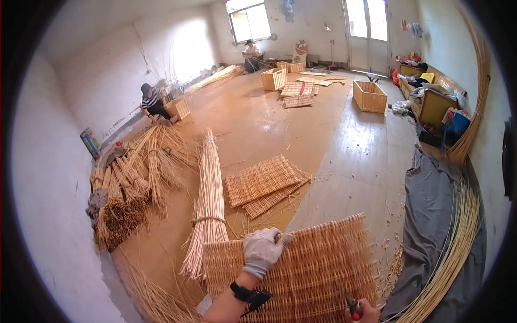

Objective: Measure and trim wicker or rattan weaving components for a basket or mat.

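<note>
A woven wicker panel (pixel 318 264) stands tilted in front of me, filling the lower middle. My left hand (pixel 264 248), in a pale work glove, has its fingers curled over the panel's upper edge. At the panel's lower right, my bare right hand (pixel 368 313) holds red-handled clippers (pixel 353 307), their short metal jaws against or very close to the weave. The lower frame edge cuts off part of that hand. Beyond the panel, two more flat wicker panels (pixel 264 180) overlap on the floor. A tied bundle of pale wicker rods (pixel 210 199) lies just left of them.
Several rod bundles (pixel 126 199) are heaped at left. A grey cloth (pixel 423 199) with long rods (pixel 458 253) lies right. Cut bits (pixel 396 264) litter the floor. Two people (pixel 153 102) sit farther off, near wicker boxes (pixel 370 97) and panels. A cluttered bench (pixel 433 105) lines the right wall.
</note>
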{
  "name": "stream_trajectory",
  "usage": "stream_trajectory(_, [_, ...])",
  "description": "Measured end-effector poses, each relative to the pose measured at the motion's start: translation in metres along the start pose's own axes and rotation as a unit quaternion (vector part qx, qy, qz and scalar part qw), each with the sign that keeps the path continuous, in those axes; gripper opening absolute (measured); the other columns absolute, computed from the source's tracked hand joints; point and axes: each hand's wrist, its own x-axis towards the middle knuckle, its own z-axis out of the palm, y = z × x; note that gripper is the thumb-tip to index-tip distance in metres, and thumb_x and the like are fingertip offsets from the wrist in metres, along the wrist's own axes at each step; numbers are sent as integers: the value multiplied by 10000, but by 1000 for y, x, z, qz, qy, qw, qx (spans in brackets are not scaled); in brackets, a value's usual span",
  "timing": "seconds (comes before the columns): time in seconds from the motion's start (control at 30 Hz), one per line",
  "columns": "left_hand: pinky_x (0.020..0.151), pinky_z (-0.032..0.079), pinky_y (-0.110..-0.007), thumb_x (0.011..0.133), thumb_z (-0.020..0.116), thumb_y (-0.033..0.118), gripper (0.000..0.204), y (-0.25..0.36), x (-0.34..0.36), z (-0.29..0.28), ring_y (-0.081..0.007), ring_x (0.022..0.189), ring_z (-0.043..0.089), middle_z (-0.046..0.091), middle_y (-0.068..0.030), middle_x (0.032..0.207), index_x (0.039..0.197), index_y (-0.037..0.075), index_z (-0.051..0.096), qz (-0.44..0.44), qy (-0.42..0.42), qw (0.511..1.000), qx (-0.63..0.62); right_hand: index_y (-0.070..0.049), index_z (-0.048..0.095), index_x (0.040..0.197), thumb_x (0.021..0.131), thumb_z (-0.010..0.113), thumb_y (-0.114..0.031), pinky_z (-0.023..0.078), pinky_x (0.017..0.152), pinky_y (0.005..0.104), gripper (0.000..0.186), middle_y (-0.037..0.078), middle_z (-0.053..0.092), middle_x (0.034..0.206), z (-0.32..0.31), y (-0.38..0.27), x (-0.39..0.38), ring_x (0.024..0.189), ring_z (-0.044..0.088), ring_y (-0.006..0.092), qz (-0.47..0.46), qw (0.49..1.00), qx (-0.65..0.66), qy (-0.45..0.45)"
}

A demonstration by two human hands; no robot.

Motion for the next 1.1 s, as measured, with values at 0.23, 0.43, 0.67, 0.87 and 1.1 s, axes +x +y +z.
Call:
stream_trajectory(0.23, [955, 418, -461, 1012, 463, 656, 587, -55, -8, 55, -339, 1022, 655, 735, -123, 1015, 1124, 148, 735, 16, 127, 990, 50, -86, 518, 860, 935, 751, -243, 424, 548, 467, 291, 125, 454, 644, -1, -6, 9, 555, 473, 341, -43, 998, -33, 37])
stream_trajectory(0.43, [870, 464, -454, 969, 616, 574, 485, -44, -5, 46, -332, 881, 674, 717, -107, 878, 1018, 109, 743, 1, 110, 994, 16, -89, 570, 891, 936, 752, -202, 426, 545, 433, 219, 100, 429, 631, 6, 3, 17, 532, 461, 279, -44, 998, -13, 53])
stream_trajectory(0.67, [1042, 384, -462, 1044, 417, 621, 611, -50, -9, 56, -341, 1121, 630, 725, -144, 1099, 1217, 100, 685, -30, 68, 996, 50, -88, 529, 820, 919, 762, -158, 383, 517, 383, 263, 61, 365, 618, 11, 13, 14, 504, 389, 225, -120, 990, 5, 79])
stream_trajectory(0.87, [1124, 345, -480, 1049, 424, 601, 611, -44, -18, 45, -353, 1249, 581, 691, -158, 1265, 1325, 104, 649, -63, 16, 997, 34, -64, 519, 808, 925, 745, -145, 349, 513, 403, 266, 68, 342, 616, 12, 11, 17, 496, 359, 240, -169, 980, 11, 105])
stream_trajectory(1.1, [1304, -32, -492, 1071, 281, 610, 747, -10, -63, 53, -316, 1613, 100, 167, -148, 1734, 1671, 171, 197, 146, -74, 980, 115, -47, 559, 878, 966, 710, -146, 336, 497, 341, 201, 33, 360, 611, 16, 21, 4, 499, 346, 164, -155, 984, 42, 81])
